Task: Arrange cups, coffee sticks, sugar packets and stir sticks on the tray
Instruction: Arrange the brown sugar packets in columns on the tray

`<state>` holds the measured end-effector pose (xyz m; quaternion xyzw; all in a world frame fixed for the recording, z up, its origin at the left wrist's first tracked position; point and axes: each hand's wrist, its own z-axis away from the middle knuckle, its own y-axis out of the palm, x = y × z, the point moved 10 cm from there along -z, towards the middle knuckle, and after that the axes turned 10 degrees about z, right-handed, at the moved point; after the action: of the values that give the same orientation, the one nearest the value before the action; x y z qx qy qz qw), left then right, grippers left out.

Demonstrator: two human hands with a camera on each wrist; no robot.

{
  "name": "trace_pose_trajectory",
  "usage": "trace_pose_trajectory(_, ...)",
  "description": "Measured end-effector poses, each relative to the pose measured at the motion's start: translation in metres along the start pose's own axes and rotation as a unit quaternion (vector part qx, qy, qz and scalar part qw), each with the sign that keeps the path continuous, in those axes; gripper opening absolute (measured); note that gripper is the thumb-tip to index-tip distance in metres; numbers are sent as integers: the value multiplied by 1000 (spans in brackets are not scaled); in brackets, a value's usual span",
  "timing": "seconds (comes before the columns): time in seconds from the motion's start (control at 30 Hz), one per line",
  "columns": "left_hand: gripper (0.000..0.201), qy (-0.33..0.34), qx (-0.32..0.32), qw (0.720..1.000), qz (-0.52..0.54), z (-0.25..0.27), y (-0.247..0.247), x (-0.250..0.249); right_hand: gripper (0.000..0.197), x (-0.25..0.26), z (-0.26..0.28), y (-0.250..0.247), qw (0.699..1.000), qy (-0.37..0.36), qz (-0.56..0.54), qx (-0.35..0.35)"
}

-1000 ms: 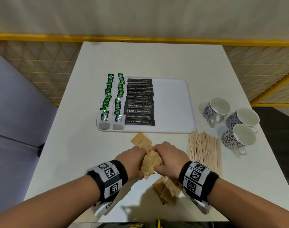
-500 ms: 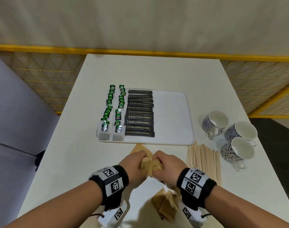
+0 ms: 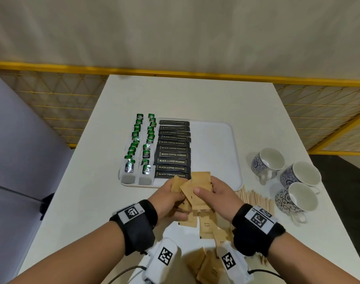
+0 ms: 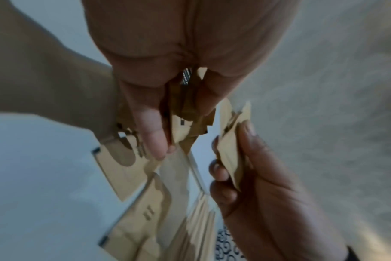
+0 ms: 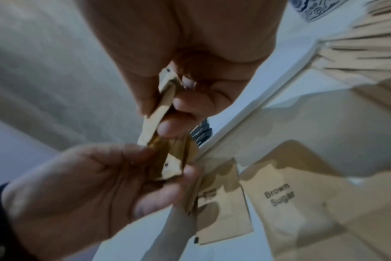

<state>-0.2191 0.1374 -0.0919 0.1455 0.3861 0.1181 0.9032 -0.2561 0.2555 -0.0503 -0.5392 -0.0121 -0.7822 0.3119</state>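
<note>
Brown paper sugar packets [image 3: 197, 188] filled both our hands: the left hand [image 3: 171, 198] pinched a bunched few, the right hand [image 3: 215, 196] gripped others between thumb and fingers. A second earlier we had gathered them low over the table [image 3: 195, 95]; now we had lifted them to the near edge of the tray [image 3: 214, 148], so placing could probably begin. More packets [image 3: 206, 226] lay loose on the table beneath. Coffee sticks [image 3: 173, 148] already lined the tray's left half, while cups [image 3: 287, 179] and stir sticks [image 3: 255, 198] waited off its right edge.
</note>
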Motion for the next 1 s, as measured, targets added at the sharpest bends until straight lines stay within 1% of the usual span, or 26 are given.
trace_pose_trajectory(0.07,42,-22,20,998,56,-1,12,0,15,0,-4,1,999,5,28,-17)
trace_pose_trajectory(0.13,45,-24,34,994,96,-3,19,-2,11,7,-7,1,999,-9,33,-36)
trace_pose_trajectory(0.17,41,-18,40,993,107,-3,22,-6,12,10,-10,1,998,-17,39,-39)
trace_pose_trajectory(0.23,27,1,40,992,119,-5,24,-13,16,15,-13,4,998,-32,47,-32)
trace_pose_trajectory(0.27,25,7,35,991,125,-6,24,-15,19,15,-14,6,998,-39,51,-25)
trace_pose_trajectory(0.37,36,15,15,989,145,-11,18,-16,29,12,-13,7,996,-48,72,-18)
trace_pose_trajectory(0.47,37,14,6,988,156,-14,9,-16,51,4,-11,0,999,-25,10,-39)
trace_pose_trajectory(0.5,37,13,-2,988,155,-14,5,-17,53,-1,-10,-5,999,-8,-11,-51)
trace_pose_trajectory(0.53,37,12,-7,988,154,-14,1,-18,50,-6,-11,-11,998,5,-28,-64)
trace_pose_trajectory(0.63,38,4,-17,988,154,-15,-9,-19,30,-16,-13,-30,991,27,-79,-105)
trace_pose_trajectory(0.7,40,5,-23,989,148,-15,-14,-19,23,-20,-15,-38,983,41,-122,-131)
trace_pose_trajectory(0.8,39,8,-27,990,137,-18,-14,-17,28,-18,-20,-38,977,52,-156,-133)
trace_pose_trajectory(0.9,36,13,-26,989,142,-20,-9,-17,35,-9,-24,-30,979,34,-160,-124)
trace_pose_trajectory(1.0,39,15,-11,988,152,-20,0,-18,38,-6,-24,-29,974,21,-159,-162)
